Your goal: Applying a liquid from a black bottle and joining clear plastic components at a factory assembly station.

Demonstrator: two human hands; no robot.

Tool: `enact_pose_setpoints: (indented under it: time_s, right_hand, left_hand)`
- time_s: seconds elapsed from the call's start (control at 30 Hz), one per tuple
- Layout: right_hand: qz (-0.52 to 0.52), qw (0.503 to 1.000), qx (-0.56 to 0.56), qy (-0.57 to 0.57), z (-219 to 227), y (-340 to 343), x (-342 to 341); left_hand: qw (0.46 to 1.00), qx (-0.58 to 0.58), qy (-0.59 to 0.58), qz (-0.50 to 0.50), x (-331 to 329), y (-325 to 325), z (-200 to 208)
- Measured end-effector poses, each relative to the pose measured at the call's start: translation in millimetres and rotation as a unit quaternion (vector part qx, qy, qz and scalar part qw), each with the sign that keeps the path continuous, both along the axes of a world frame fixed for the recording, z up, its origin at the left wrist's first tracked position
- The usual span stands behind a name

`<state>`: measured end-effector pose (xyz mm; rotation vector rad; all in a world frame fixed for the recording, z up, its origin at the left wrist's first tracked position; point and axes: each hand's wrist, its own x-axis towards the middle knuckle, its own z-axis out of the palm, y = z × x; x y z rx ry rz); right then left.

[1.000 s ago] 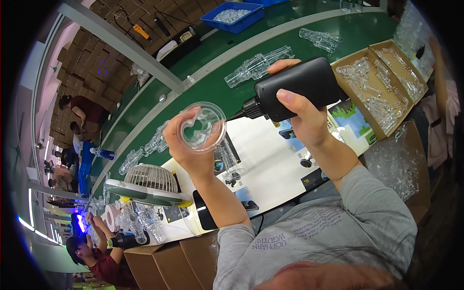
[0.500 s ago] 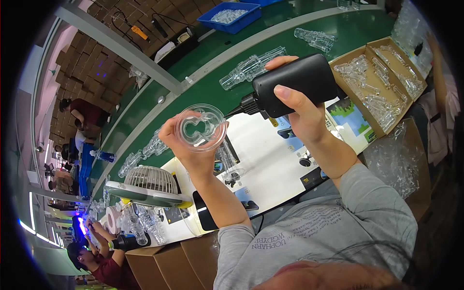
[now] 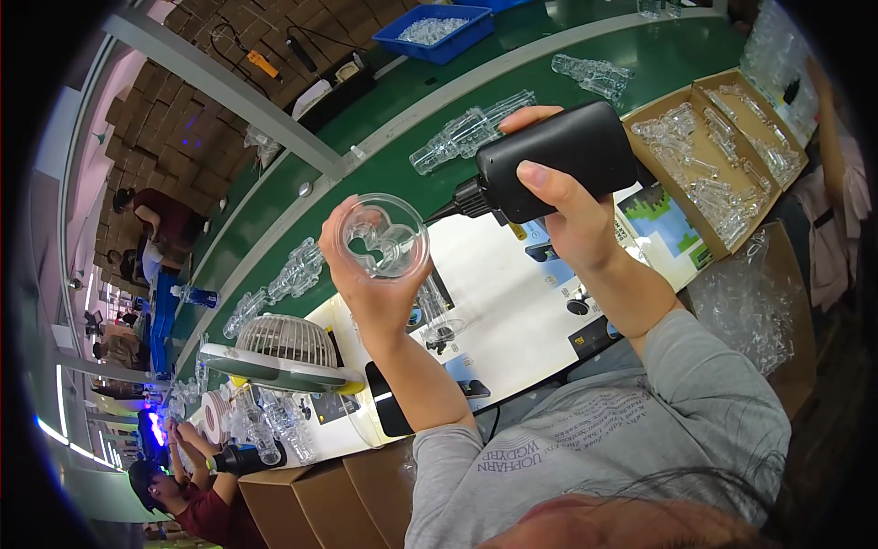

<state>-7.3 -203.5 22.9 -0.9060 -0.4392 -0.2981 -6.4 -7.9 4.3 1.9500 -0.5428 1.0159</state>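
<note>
My left hand (image 3: 377, 306) is closed around a clear plastic piece (image 3: 402, 265), a tube-like part with a wide round rim turned up toward me. A rounded, lobed opening shows inside that rim. In my right hand (image 3: 578, 210) lies a black squeeze bottle (image 3: 562, 156), tipped on its side with fingers and thumb wrapped round it. Its thin black nozzle (image 3: 443, 214) points left, with the tip at the right edge of the clear rim; I cannot tell whether they touch. Whether any liquid is coming out is too small to see.
Clear tubular parts (image 3: 468, 134) lie on the green bench beyond my hands. At right stand cardboard trays (image 3: 702, 183) of clear pieces. A small fan (image 3: 285, 343) and a phone (image 3: 388, 399) are at left. A blue bin (image 3: 434, 48) stands farther back; a co-worker (image 3: 206, 508) sits lower left.
My left hand has turned the clear piece, tilting its rim and rotating the lobed opening, and its fingers have shifted behind it. The right hand and the bottle are almost still.
</note>
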Motion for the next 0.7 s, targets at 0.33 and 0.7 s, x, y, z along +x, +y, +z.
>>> enact_pose_setpoints:
  time_s: [0.33,0.7]
  right_hand:
    - [-0.006,1.000,-0.005,-0.002,-0.6,-1.0,0.8]
    - [-0.003,1.000,0.003,-0.008,1.0,-2.2,0.8]
  left_hand:
    - [1.000,0.007,-0.019,-0.004,1.8,2.6,2.5]
    - [0.998,-0.057,0.012,-0.027,-3.4,1.3,-2.1]
